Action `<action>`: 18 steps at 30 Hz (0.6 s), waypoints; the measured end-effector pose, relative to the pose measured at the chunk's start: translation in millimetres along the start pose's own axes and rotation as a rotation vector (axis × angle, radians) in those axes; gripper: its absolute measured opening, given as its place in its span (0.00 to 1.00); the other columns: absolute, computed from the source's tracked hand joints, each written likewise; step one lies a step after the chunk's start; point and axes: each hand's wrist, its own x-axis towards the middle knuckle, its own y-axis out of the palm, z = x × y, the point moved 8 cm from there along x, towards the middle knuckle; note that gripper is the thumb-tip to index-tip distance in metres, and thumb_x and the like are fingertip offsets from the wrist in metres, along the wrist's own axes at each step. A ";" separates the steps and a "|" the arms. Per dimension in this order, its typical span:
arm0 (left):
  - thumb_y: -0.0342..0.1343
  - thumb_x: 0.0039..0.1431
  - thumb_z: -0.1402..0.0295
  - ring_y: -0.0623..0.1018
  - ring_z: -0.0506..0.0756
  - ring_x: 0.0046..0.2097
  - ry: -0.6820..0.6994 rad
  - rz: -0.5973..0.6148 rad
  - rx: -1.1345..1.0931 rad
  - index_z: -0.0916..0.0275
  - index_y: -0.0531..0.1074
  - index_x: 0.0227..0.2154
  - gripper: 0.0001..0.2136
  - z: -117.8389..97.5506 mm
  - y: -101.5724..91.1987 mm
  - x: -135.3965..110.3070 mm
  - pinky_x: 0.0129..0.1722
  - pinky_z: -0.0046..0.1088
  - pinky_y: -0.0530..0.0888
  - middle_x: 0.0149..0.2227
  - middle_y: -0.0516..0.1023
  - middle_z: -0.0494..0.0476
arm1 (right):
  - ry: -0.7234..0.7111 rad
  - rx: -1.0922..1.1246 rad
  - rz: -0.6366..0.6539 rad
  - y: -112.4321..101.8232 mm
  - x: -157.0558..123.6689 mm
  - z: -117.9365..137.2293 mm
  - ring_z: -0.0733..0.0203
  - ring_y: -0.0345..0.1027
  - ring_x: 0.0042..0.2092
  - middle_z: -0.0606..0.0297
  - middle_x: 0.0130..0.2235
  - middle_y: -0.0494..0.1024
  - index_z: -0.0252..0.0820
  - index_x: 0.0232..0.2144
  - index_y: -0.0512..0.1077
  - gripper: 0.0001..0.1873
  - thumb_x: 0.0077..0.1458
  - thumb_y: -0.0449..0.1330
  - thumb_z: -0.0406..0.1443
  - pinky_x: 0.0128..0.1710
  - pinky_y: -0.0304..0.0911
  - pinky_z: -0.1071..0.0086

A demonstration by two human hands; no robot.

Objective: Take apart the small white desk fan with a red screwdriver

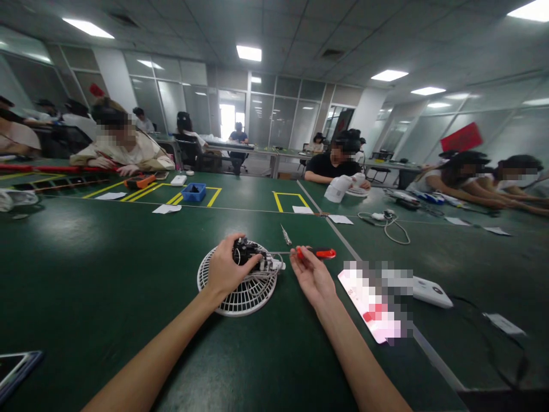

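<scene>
A white round fan grille (240,303) lies on the green table, with a black fan motor assembly (245,250) and pale wires on top of it. My left hand (227,266) is wrapped around the motor from the left, thumb toward me. In my right hand (312,274) is a screwdriver (319,253) with a red and black handle, held between thumb and fingers. Its shaft points left toward the white part at the motor's right end; whether the tip touches is too small to tell. Beyond my right hand a second, slim screwdriver (286,235) lies on the table.
A lit phone (369,309) and a white device (431,292) lie to the right. Another phone (19,369) is at the lower left. Farther back are a blue bin (194,193), paper slips (167,209) and a coiled cable (388,220). Several people work around the tables.
</scene>
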 end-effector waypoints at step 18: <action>0.67 0.55 0.53 0.80 0.61 0.47 -0.017 0.005 0.006 0.57 0.68 0.52 0.26 1.8 -0.1 -1.0 0.49 0.43 0.77 0.47 0.79 0.60 | 0.069 -0.059 -0.049 0.6 -5.6 -2.3 0.64 0.78 0.33 0.65 0.30 0.83 0.41 0.27 0.77 0.07 0.49 0.71 0.28 0.34 0.74 0.73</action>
